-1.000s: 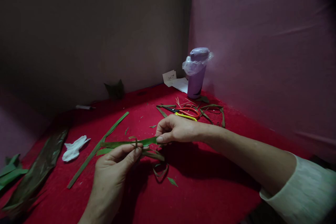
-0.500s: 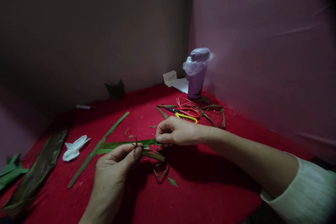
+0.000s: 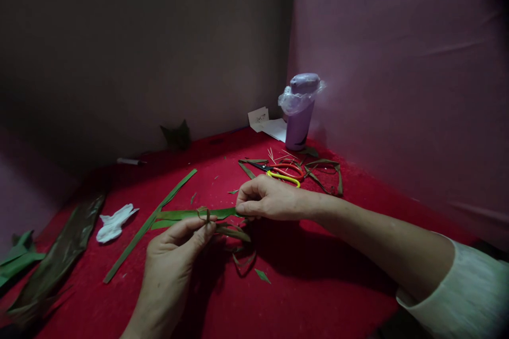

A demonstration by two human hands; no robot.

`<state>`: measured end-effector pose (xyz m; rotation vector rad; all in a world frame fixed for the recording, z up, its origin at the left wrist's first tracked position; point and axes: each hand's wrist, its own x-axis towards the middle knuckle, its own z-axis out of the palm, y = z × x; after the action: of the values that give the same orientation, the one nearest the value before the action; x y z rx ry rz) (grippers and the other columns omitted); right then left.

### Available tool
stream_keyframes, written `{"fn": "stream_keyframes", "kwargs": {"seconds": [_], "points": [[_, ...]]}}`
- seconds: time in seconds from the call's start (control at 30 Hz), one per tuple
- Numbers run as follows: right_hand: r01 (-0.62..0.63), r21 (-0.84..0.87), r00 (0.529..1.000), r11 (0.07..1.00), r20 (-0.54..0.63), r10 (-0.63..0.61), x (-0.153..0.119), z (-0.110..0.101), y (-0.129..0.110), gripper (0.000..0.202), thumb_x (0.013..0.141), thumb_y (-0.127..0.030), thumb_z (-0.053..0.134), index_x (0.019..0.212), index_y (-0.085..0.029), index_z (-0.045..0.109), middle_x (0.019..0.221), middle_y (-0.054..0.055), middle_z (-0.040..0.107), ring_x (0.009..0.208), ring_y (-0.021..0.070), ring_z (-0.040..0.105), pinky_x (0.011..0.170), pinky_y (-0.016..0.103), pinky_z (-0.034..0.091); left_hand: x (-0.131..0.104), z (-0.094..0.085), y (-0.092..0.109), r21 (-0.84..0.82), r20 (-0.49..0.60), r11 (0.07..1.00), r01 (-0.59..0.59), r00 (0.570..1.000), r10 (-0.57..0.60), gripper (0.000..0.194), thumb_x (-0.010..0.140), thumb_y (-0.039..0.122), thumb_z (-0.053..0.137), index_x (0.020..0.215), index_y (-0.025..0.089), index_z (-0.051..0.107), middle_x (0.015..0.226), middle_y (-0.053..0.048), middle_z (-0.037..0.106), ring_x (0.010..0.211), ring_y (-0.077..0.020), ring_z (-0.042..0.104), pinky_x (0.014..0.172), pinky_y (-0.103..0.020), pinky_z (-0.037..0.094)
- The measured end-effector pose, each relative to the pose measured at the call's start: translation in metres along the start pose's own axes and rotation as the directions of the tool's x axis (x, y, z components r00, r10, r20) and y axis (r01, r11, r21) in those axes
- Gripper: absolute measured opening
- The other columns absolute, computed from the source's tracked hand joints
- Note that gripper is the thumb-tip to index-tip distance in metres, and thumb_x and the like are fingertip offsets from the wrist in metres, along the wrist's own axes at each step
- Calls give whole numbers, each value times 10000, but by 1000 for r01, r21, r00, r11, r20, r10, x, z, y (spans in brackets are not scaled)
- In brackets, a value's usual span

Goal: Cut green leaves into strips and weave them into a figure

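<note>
Between my two hands stretches a green leaf strip (image 3: 226, 213). My left hand (image 3: 178, 249) pinches it together with a thin brown strip (image 3: 207, 215) that loops up over the fingertips. Its other end is pinched by my right hand (image 3: 266, 198). Under the strip, a brownish folded strip (image 3: 234, 232) sticks out to the right of my left thumb. A long green strip (image 3: 149, 228) lies on the red cloth (image 3: 310, 296) to the left, beyond my left hand. The part of the leaf inside my fingers is hidden.
Scissors (image 3: 290, 172) with red and yellow handles lie behind my right hand, near toothpicks and brown strips (image 3: 339, 177). Farther back stands a purple cup (image 3: 298, 122) beside white papers (image 3: 274, 128). Crumpled tissue (image 3: 115, 223) and a wide dark leaf (image 3: 59, 259) lie at the left.
Both hands stay nearly in place. The green strip between them looks slightly flatter, and the brown strip's loop over my left fingertips has changed shape a little.
</note>
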<state>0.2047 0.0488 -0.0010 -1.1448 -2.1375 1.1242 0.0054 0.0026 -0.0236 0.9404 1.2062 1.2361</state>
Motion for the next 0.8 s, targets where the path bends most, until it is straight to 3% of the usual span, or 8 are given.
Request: {"fn": "stream_keyframes", "kwargs": {"seconds": [0.13, 0.3, 0.47, 0.6, 0.8], "points": [[26, -3, 995, 1000, -100, -26, 0, 4, -3, 124, 794, -184, 538, 685, -148, 586, 603, -18, 560, 546, 79, 469, 490, 197, 328, 0, -2, -1, 10, -21, 1000, 16, 1000, -16, 261, 581, 263, 795, 817, 183, 715, 693, -22, 739, 587, -137, 658, 558, -202, 528], [71, 62, 976, 995, -209, -57, -1, 13, -3, 135, 809, -208, 523, 691, -158, 565, 594, -31, 532, 538, 72, 458, 497, 191, 342, 0, -1, 0, 32, -19, 999, -6, 1000, 7, 281, 577, 256, 796, 829, 159, 720, 585, 19, 681, 441, -45, 524, 432, -118, 426], [76, 62, 964, 995, -258, -58, -1, 19, -3, 134, 818, -206, 519, 707, -158, 577, 588, -33, 519, 533, 74, 445, 492, 193, 334, 1, 1, -1, -7, 39, 1000, 1, 999, -1, 310, 626, 250, 766, 918, 170, 698, 616, 15, 677, 510, -64, 564, 509, -145, 461], [129, 10, 945, 992, -304, -120, -1, 23, -2, 134, 824, -186, 531, 707, -159, 590, 589, -37, 523, 542, 72, 439, 502, 194, 324, 1, 1, 0, -38, 42, 999, 4, 999, -3, 260, 586, 211, 790, 823, 167, 692, 643, 14, 683, 522, -74, 585, 518, -158, 475], [220, 16, 931, 975, -303, -205, -2, 27, -4, 124, 856, -201, 535, 766, -162, 611, 637, -35, 539, 579, 83, 446, 545, 206, 349, -2, 3, 0, -158, 144, 964, 216, 970, -194, 217, 566, 163, 795, 742, 125, 674, 575, -9, 667, 496, -94, 599, 502, -179, 484]]}}
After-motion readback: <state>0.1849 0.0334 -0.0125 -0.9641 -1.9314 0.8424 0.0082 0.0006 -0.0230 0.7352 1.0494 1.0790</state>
